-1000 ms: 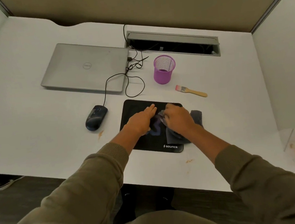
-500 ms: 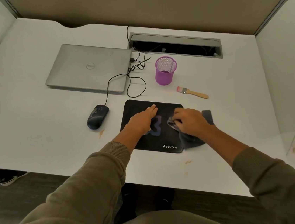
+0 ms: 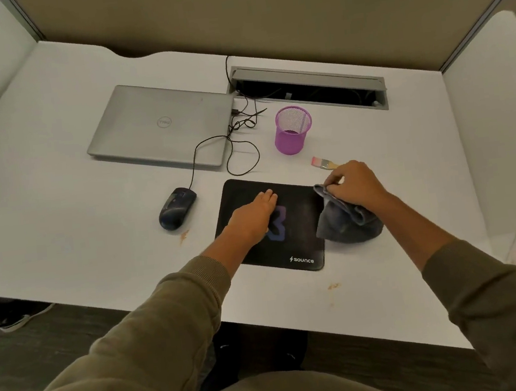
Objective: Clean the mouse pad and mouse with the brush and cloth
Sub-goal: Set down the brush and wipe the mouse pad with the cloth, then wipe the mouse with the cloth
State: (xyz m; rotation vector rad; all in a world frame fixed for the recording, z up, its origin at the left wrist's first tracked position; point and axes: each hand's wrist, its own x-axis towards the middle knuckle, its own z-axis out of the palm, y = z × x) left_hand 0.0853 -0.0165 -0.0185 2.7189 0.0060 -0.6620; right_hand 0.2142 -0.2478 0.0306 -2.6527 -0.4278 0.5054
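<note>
A black mouse pad with a purple logo lies on the white desk. My left hand presses flat on its left half, fingers together. My right hand grips a dark grey cloth just off the pad's right edge, the cloth bunched and hanging down to the desk. A dark wired mouse sits left of the pad. The small brush, wooden handle and pink bristles, lies behind my right hand, its handle partly hidden.
A shut silver laptop lies at the back left, with the mouse cable looped beside it. A purple mesh cup stands behind the pad. An open cable slot runs along the back. Brown stains mark the desk.
My right hand has dragged the cloth from the middle of the pad to the right, off its edge, and lifted it a little. My left hand has stayed on the pad.
</note>
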